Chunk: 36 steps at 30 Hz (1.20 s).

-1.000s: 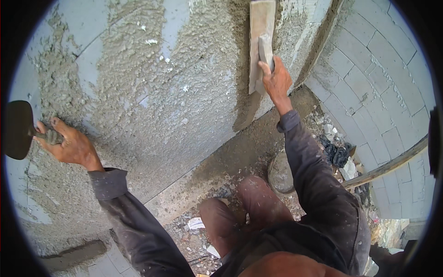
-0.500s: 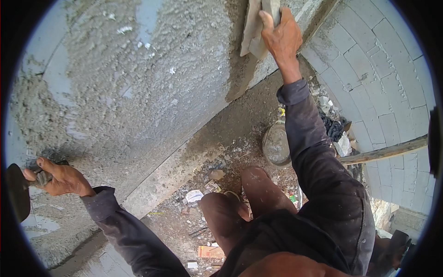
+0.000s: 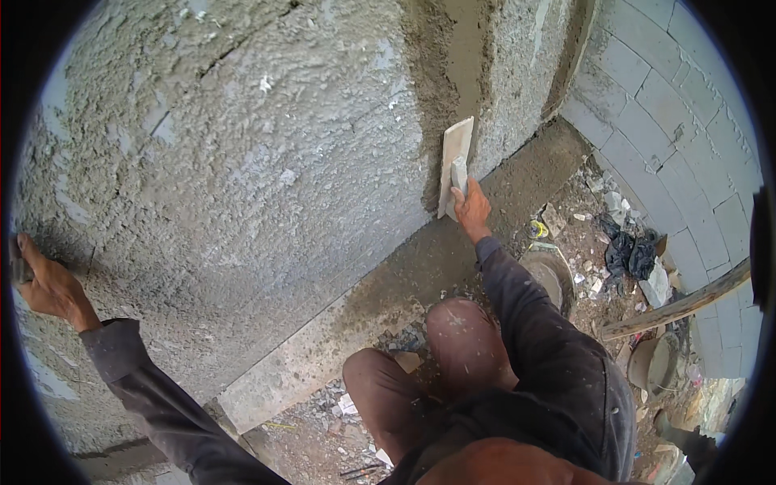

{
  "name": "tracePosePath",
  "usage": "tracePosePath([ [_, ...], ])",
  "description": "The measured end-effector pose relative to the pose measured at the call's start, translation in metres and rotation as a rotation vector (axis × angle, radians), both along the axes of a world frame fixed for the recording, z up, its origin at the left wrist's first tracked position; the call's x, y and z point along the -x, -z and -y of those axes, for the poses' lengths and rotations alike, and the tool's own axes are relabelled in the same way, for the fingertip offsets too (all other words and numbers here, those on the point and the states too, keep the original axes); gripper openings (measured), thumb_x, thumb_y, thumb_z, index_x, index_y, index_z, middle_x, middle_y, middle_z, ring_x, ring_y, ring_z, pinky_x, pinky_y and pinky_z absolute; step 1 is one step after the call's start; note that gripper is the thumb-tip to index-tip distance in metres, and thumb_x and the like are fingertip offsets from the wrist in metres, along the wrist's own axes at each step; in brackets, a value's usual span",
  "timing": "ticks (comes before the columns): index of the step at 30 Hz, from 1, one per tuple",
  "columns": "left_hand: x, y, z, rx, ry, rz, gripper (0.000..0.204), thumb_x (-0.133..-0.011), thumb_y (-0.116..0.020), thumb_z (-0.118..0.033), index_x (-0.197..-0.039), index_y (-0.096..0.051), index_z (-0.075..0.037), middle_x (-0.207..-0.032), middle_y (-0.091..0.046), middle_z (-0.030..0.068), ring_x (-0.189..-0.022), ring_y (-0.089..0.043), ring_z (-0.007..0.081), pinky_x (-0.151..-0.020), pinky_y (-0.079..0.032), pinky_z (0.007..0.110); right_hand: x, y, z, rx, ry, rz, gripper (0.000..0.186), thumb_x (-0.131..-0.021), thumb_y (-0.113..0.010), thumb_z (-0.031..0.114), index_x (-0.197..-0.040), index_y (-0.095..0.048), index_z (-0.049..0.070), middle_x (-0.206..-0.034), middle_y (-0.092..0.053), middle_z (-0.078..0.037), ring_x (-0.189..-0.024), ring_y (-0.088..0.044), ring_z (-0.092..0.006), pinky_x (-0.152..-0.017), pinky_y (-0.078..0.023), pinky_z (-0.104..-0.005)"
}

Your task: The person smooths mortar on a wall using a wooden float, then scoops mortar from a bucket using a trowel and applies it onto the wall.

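My right hand [image 3: 473, 212] is closed round the handle of a pale plastering float [image 3: 457, 149]. The float stands lengthwise against the low end of a smooth, wet mortar strip [image 3: 467, 56] on the rough grey wall [image 3: 283, 186]. At the far left my left hand [image 3: 52, 287] is closed on the dark handle of a trowel [image 3: 19, 265]. The trowel's blade is cut off by the picture's rim. That hand is close to the wall's rough surface.
A concrete ledge [image 3: 323, 347] runs along the wall's foot. Beside my right forearm stands a bucket [image 3: 554, 275], partly hidden. Black plastic [image 3: 630, 250], rubble and a wooden pole [image 3: 679, 303] lie to the right, with a second container [image 3: 655, 364] below the pole. A block wall [image 3: 647, 129] curves behind.
My right hand has brought the float down the wall to near the ledge. The left hand has shifted further left, taking the trowel's blade out of view. The view has turned slightly.
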<state>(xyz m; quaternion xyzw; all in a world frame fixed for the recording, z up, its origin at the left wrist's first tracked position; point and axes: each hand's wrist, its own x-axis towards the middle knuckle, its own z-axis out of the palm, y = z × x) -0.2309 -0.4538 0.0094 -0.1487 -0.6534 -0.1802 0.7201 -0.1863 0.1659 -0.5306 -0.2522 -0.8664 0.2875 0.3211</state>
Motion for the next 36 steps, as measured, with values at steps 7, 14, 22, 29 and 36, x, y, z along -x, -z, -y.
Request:
tracePosePath([
  [7, -0.036, -0.027, -0.055, -0.083, 0.003, 0.175, 0.050, -0.111, -0.065, -0.021, -0.155, -0.057, 0.001, -0.164, -0.054, 0.0197, -0.151, -0.050, 0.0320, -0.125, -0.037, 0.042, 0.027, -0.274, -0.004, -0.168, -0.057, -0.294, 0.045, -0.099, -0.075, 0.032, -0.130, -0.064, 0.001, -0.114, -0.072, -0.024, -0.101, -0.071, -0.0478, -0.082, -0.056, -0.0537],
  [14, -0.121, -0.013, -0.058, -0.289, 0.076, 0.640, 0.052, -0.109, -0.063, -0.005, -0.156, -0.048, 0.008, -0.156, -0.058, 0.0223, -0.144, -0.054, 0.0316, -0.119, -0.041, 0.042, 0.030, -0.624, -0.008, -0.275, -0.094, -0.456, 0.044, -0.099, -0.077, 0.031, -0.127, -0.065, 0.000, -0.104, -0.074, -0.023, -0.090, -0.073, -0.0446, -0.075, -0.056, -0.0525],
  [22, -0.334, -0.020, -0.123, -0.624, 0.141, 0.994, 0.042, -0.107, -0.063, -0.012, -0.143, -0.057, 0.010, -0.134, -0.068, 0.0231, -0.121, -0.066, 0.0345, -0.101, -0.054, 0.045, 0.037, -0.986, -0.013, -0.329, -0.073, -0.563, 0.039, -0.097, -0.077, 0.036, -0.111, -0.065, 0.002, -0.099, -0.075, -0.024, -0.093, -0.074, -0.0476, -0.078, -0.056, -0.0569],
  [29, -0.438, -0.058, -0.153, -0.933, 0.253, 1.273, 0.043, -0.110, -0.069, -0.035, -0.128, -0.070, 0.004, -0.108, -0.077, 0.0200, -0.096, -0.072, 0.0322, -0.084, -0.058, 0.046, 0.052, -1.263, -0.045, -0.471, 0.033, -0.598, 0.044, -0.095, -0.074, 0.043, -0.111, -0.069, 0.002, -0.102, -0.077, -0.028, -0.100, -0.074, -0.0506, -0.084, -0.056, -0.0611],
  [36, -0.437, -0.095, -0.189, -1.081, 0.279, 1.282, 0.023, -0.104, -0.067, -0.005, -0.121, -0.063, 0.008, -0.104, -0.071, 0.0159, -0.086, -0.073, 0.0214, -0.069, -0.064, 0.035, 0.067, -1.244, -0.029, -0.550, -0.020, -0.635, 0.038, -0.096, -0.069, 0.042, -0.110, -0.073, 0.007, -0.103, -0.078, -0.024, -0.097, -0.076, -0.0458, -0.083, -0.059, -0.0577],
])
